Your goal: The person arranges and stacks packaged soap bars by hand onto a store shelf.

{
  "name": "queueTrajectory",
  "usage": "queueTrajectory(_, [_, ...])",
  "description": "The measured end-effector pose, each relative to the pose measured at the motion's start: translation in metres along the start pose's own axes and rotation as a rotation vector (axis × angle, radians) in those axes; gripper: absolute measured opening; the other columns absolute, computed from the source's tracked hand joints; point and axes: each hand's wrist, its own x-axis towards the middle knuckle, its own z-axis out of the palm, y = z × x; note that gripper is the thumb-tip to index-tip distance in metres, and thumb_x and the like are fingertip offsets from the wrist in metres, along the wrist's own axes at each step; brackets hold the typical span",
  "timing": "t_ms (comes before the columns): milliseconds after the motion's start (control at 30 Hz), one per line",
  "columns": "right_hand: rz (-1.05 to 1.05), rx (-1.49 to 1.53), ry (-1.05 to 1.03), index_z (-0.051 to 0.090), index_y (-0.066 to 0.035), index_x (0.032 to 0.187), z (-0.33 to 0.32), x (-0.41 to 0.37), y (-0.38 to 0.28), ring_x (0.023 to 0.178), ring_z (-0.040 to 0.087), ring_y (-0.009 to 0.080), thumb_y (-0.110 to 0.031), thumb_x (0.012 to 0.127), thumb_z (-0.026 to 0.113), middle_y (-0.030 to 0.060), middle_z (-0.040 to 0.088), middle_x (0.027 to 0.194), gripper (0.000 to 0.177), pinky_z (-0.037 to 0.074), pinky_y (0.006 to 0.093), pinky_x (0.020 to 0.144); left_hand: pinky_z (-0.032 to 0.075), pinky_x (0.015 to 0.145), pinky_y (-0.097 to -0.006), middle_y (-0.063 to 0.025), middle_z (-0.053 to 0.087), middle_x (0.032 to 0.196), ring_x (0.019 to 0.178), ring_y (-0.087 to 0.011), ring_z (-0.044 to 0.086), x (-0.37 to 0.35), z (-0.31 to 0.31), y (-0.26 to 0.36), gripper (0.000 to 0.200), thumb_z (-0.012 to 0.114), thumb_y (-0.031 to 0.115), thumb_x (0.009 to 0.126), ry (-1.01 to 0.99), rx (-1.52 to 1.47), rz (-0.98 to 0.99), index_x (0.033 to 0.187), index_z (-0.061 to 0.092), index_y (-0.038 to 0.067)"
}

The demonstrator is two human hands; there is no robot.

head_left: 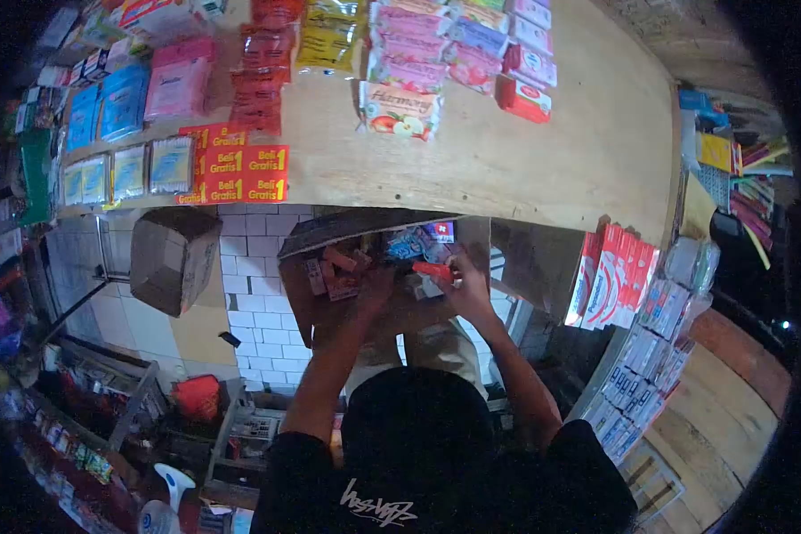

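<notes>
Below the wooden counter's front edge, an open cardboard box [329, 319] holds small packets and boxes. My right hand [465, 283] is closed on a small red packet [432, 271] over the box's right part. Inside the box, my left hand [376, 287] reaches down among the goods; its fingers are too dark and hidden to make out. Orange-red small boxes [340, 274] lie to the left of it. Blue packets [408, 242] sit at the back of the box, beside a small red and white pack [444, 231].
On the wooden counter [596, 116] stand rows of soap packs [402, 110], red sachets, blue and pink packs and cotton bud packs [171, 165]. Red and white toothpaste boxes [610, 276] are at the right edge. Another cardboard box [176, 260] is at the left.
</notes>
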Motion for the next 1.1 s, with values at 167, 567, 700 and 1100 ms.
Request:
queueTrajectory(167, [-0.037, 0.038, 0.027, 0.053, -0.004, 0.108, 0.002, -0.018, -0.006, 0.087, 0.066, 0.0259, -0.011, 0.08, 0.075, 0.0143, 0.065, 0.097, 0.036, 0.054, 0.037, 0.075, 0.05, 0.085, -0.0471, -0.0225, 0.067, 0.101, 0.1, -0.037, 0.064, 0.016, -0.024, -0.069, 0.036, 0.058, 0.028, 0.09, -0.134, -0.213, 0.049, 0.12, 0.059, 0.008])
queueTrajectory(567, [0.087, 0.139, -0.086, 0.053, -0.004, 0.111, -0.015, -0.029, 0.002, 0.099, 0.063, 0.0318, -0.018, 0.079, 0.076, 0.0162, 0.063, 0.105, 0.042, 0.05, 0.0395, 0.086, 0.046, 0.09, -0.0525, -0.0275, 0.044, 0.133, 0.105, -0.0471, 0.056, 0.016, -0.066, 0.005, 0.059, 0.065, 0.038, 0.083, 0.035, 0.074, -0.272, 0.129, 0.049, 0.004])
queueTrajectory(700, [0.041, 0.095, -0.014, 0.054, -0.004, 0.108, -0.02, -0.037, 0.001, 0.095, 0.064, 0.0312, -0.019, 0.079, 0.076, 0.0162, 0.063, 0.102, 0.04, 0.051, 0.0378, 0.081, 0.045, 0.091, -0.0516, -0.0262, 0.044, 0.133, 0.108, -0.0452, 0.054, 0.021, -0.045, 0.02, 0.06, 0.065, 0.039, 0.083, -0.133, 0.09, -0.28, 0.129, 0.049, 0.004])
queueTrajectory(1100, [0.117, 0.118, -0.044, 0.053, -0.003, 0.109, -0.034, -0.05, 0.002, 0.089, 0.067, 0.0272, -0.018, 0.08, 0.077, 0.0165, 0.064, 0.098, 0.041, 0.052, 0.0353, 0.074, 0.046, 0.09, -0.0509, -0.0253, 0.047, 0.13, 0.107, -0.0438, 0.055, 0.031, 0.011, 0.005, 0.058, 0.065, 0.039, 0.083, -0.244, -0.068, -0.116, 0.126, 0.051, 0.004])
